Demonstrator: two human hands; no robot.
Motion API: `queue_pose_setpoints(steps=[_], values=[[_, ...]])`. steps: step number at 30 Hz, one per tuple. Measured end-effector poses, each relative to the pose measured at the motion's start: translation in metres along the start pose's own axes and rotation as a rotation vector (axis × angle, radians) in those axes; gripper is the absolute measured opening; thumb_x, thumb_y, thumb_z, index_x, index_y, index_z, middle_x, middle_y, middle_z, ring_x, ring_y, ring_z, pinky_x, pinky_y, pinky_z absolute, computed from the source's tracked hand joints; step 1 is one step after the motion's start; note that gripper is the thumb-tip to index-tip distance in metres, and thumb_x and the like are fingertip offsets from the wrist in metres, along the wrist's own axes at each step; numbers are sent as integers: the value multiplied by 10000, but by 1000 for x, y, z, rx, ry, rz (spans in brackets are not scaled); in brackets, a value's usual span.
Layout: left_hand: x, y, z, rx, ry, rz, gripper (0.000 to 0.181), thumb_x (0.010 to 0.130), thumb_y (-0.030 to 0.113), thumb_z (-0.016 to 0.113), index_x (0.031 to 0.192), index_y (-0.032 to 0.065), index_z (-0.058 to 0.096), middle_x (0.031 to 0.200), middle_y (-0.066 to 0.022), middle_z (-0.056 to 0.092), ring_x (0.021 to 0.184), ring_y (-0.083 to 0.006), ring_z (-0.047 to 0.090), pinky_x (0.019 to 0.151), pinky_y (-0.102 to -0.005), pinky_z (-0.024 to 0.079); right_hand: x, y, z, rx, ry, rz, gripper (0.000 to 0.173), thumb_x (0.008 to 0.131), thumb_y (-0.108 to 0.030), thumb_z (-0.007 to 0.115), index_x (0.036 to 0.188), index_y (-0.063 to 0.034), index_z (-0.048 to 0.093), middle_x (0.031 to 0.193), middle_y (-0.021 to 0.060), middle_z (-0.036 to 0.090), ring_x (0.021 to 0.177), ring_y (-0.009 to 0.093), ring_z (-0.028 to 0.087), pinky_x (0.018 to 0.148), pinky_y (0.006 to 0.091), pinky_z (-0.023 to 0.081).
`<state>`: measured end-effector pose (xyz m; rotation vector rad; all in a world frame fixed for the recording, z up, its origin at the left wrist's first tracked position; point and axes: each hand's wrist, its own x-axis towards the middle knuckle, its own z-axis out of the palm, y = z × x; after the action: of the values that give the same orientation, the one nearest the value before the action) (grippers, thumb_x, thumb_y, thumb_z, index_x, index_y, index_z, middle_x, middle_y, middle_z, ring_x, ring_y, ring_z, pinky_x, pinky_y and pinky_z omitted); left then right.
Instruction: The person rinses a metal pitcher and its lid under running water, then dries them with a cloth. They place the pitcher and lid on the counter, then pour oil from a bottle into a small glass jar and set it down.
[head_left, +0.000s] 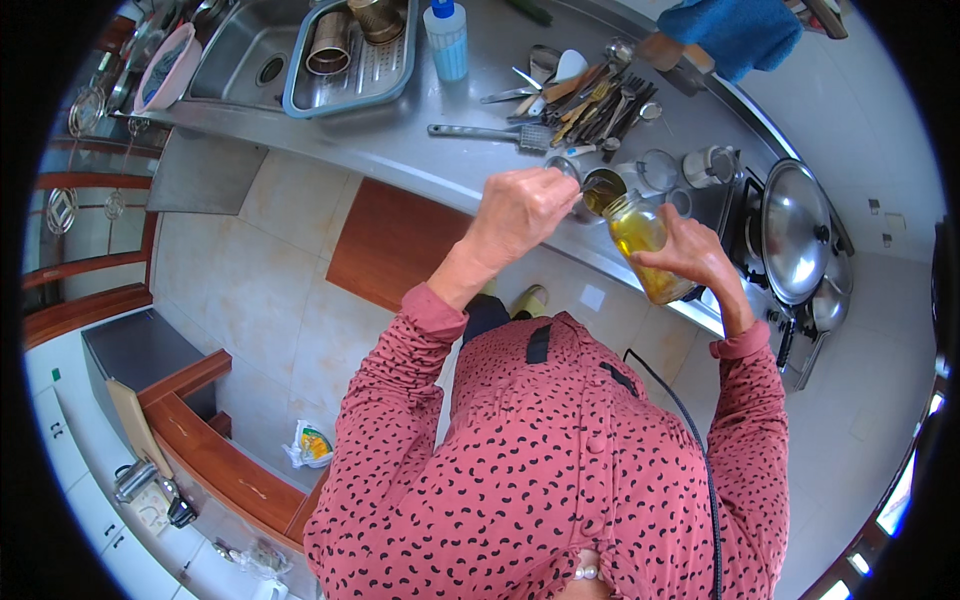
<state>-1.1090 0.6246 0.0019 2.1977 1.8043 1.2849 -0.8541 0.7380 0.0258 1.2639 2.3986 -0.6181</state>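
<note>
My right hand (686, 244) grips a clear glass jar (637, 232) of yellow oily liquid. The jar is tilted, its mouth at the rim of a round metal pot (604, 187) on the counter. Yellowish liquid shows inside the pot. My left hand (529, 199) pinches a thin metal utensil (595, 182), whose end reaches over the pot; its exact kind is unclear. A small round metal piece (562, 165) sits just beyond my left fingers, partly hidden by them.
A heap of cutlery (600, 105) and a slotted turner (495, 133) lie behind the pot. Glass jars (658, 171) stand to its right, near a lidded wok (795, 232). Leftward are a blue-capped bottle (446, 45), a blue-rimmed draining tray (352, 97) and a sink (240, 52).
</note>
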Motion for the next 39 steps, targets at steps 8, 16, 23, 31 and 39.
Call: queue_pose_setpoints(steps=[8, 16, 23, 31, 39], values=[[-6, -7, 7, -16, 21, 12, 164, 789, 90, 681, 703, 82, 542, 645, -62, 561, 622, -253, 623, 530, -373, 492, 10, -3, -14, -88, -96, 8, 837, 645, -668, 699, 1096, 18, 536, 837, 250, 680, 785, 397, 683, 726, 458, 526], [-9, -8, 11, -16, 42, 9, 178, 788, 92, 674, 688, 86, 527, 625, -59, 540, 601, -248, 614, 521, -371, 487, 18, -13, -27, -166, -111, -15, 838, 629, -654, 713, 1079, 37, 562, 837, 249, 685, 803, 401, 683, 740, 461, 532], [-10, -12, 12, -21, 72, -4, 171, 789, 86, 667, 687, 84, 530, 620, -57, 537, 601, -244, 615, 522, -371, 487, 20, -21, -33, -181, -137, -5, 844, 618, -645, 714, 1084, 43, 568, 845, 252, 686, 813, 397, 686, 753, 460, 533], [-11, -12, 13, -36, 84, -11, 164, 785, 87, 669, 685, 86, 539, 621, -53, 551, 601, -241, 617, 524, -370, 489, 26, -23, -36, -251, -167, -27, 909, 617, -671, 710, 1144, 56, 564, 877, 253, 692, 838, 391, 689, 778, 451, 536], [-13, -15, 15, -52, 86, -9, 164, 776, 82, 669, 682, 89, 535, 621, -50, 555, 602, -234, 618, 521, -363, 489, 39, -29, -46, -323, -246, -59, 920, 627, -686, 711, 1153, 54, 563, 931, 257, 691, 890, 395, 680, 800, 444, 533]])
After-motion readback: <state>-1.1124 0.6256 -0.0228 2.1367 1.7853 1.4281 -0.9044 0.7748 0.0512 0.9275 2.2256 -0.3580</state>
